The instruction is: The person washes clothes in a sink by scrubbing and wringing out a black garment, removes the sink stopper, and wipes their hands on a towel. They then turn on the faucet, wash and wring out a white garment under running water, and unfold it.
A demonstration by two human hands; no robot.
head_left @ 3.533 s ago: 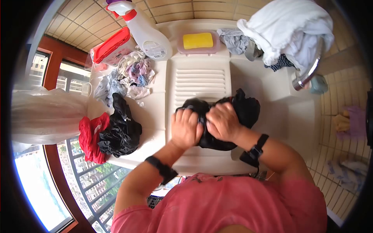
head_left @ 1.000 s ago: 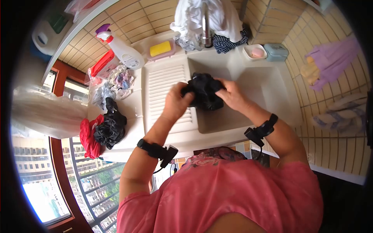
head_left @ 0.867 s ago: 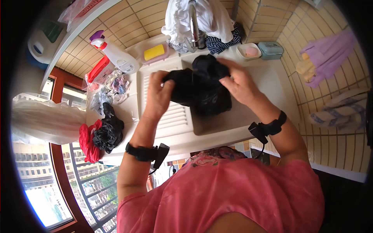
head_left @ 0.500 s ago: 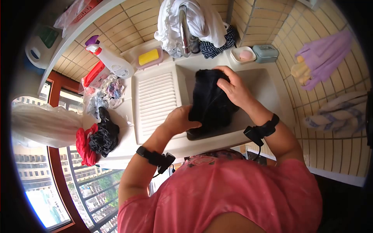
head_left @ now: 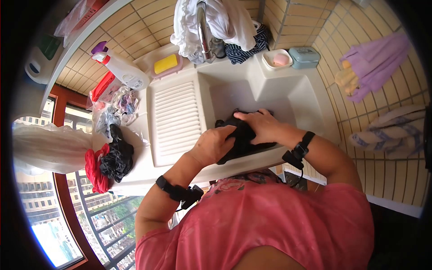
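A black piece of cloth (head_left: 243,137) lies bunched low in the laundry sink (head_left: 310,103), near its front edge. My left hand (head_left: 215,143) is closed on the left side of the cloth, knuckles up. From the right, my right hand (head_left: 262,126) grips its upper part, thumb and fingers bent round a fold. The two hands are close together. Some fingertips are hidden by the cloth. To the left of the sink bowl is the ribbed washboard (head_left: 177,121).
A faucet (head_left: 203,33) draped with white cloth (head_left: 234,22) stands behind the sink. A yellow soap bar (head_left: 166,64), a pink soap (head_left: 281,59) and a spray bottle (head_left: 121,69) sit around the rim. Black (head_left: 117,157) and red clothes (head_left: 95,171) lie at the left.
Both hands have brought the black cloth down toward the front of the sink. It was held up and spread; now it is bunched, and my right hand is lower and nearer my left.
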